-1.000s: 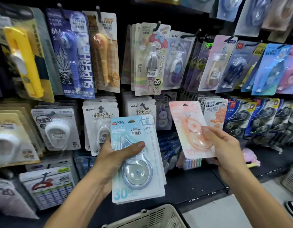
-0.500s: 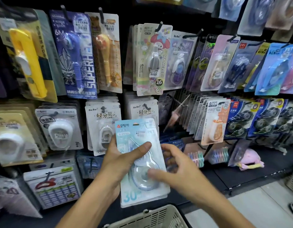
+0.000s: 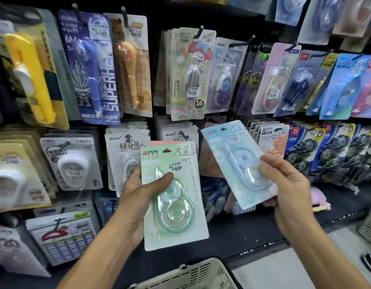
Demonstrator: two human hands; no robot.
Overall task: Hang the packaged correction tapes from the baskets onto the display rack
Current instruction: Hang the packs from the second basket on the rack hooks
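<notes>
My left hand [image 3: 143, 190] grips a small stack of packaged correction tapes. The front one is a green correction tape pack [image 3: 176, 205], with a pink card edge showing behind its top. My right hand [image 3: 284, 184] pinches a light blue correction tape pack [image 3: 234, 161] by its lower right side and holds it tilted, up in front of the display rack [image 3: 222, 17]. The blue pack is apart from the green one and just left of a hanging orange-and-white pack [image 3: 273, 140].
The rack is crowded with hanging packs on black hooks, such as a My Melody pack [image 3: 190, 76] and a purple Superhero pack [image 3: 90, 69]. A white plastic basket [image 3: 193, 274] sits below my hands. A second basket's edge [image 3: 370, 228] shows at the right, over a dark shelf ledge.
The pink pack left my right hand near the rack. My right hand then took the blue pack off the stack in my left hand and lifted it right, which uncovered the green pack.
</notes>
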